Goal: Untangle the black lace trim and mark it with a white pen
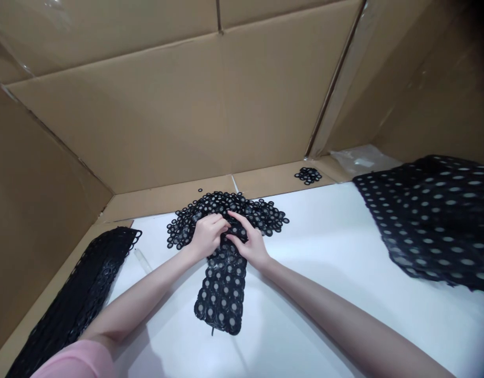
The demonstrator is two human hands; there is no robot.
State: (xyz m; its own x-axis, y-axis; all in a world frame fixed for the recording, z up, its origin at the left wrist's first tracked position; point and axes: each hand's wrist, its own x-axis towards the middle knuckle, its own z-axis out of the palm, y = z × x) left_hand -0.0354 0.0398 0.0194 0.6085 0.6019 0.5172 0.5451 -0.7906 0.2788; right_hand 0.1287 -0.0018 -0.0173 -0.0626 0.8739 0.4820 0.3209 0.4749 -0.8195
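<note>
A narrow black rubber sheet (222, 294) with rows of pale round spots lies lengthwise on the white table, its near end flat. At its far end my left hand (209, 234) is closed, fingers curled and pinching the sheet. My right hand (251, 242) grips the same end from the right, thumb and index finger on either side of a raised black part. What lies between the fingertips is partly hidden. Just beyond both hands spreads a heap of small black rubber rings (273, 218).
A dark stack of black perforated rubber strips (80, 283) lies left, beside a whitish pen-like stick (143, 261). On the right is a large black sheet with holes (434, 220). A small ring cluster (308, 175) and clear plastic bag (364, 157) sit by the cardboard wall (167, 121).
</note>
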